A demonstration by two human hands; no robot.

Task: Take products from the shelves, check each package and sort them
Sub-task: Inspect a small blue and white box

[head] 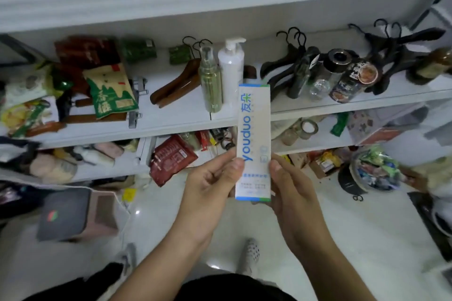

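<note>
A long white box [254,129] with blue and green "youduo" lettering stands upright in front of the white shelves [171,117]. My left hand [210,183] grips its lower left edge, thumb on the front. Pressing the lower right edge with its thumb, my right hand [291,188] holds the other side. The printed front of the box faces me.
The middle shelf holds a white pump bottle [231,66], a clear spray bottle [210,80], wooden hangers [176,85], black hangers [381,49], jars and snack bags [110,90]. Lower shelves are cluttered. A pink bin with a grey lid [78,215] sits on the floor at left.
</note>
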